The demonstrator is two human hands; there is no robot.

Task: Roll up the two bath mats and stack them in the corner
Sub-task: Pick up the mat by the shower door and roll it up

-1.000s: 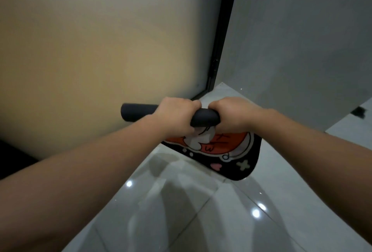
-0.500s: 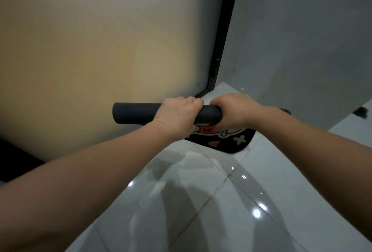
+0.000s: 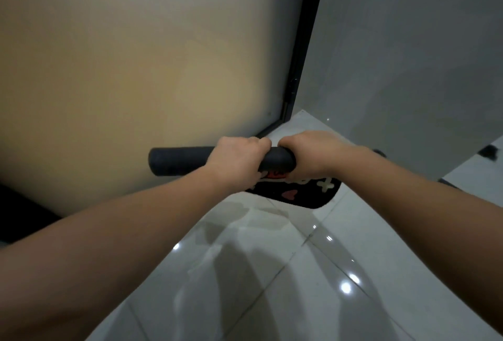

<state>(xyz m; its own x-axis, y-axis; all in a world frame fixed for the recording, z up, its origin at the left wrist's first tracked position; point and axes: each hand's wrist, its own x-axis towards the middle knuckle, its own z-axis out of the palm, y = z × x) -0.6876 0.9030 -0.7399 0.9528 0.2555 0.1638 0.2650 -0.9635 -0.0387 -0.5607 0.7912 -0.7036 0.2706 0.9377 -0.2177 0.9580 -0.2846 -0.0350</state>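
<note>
A dark bath mat (image 3: 179,161) is held in the air, mostly wound into a tight black roll that runs left to right. Its loose end (image 3: 307,193) hangs below the roll, showing a black border, a white cross, a pink heart and a bit of red print. My left hand (image 3: 236,159) is closed around the middle of the roll. My right hand (image 3: 307,154) grips the roll just to the right, touching the left hand. The roll's right end peeks out past my right wrist. No second mat is in view.
A frosted glass panel (image 3: 136,68) in a black frame (image 3: 302,68) fills the left. It meets a grey wall (image 3: 408,55) at a floor corner (image 3: 296,120) just beyond my hands. Glossy white floor tiles (image 3: 272,272) lie below. A small dark object (image 3: 488,151) sits at the far right.
The hanging part of the mat has grown shorter as more of it wound onto the roll. The roll's left end sticks out further from my left hand.
</note>
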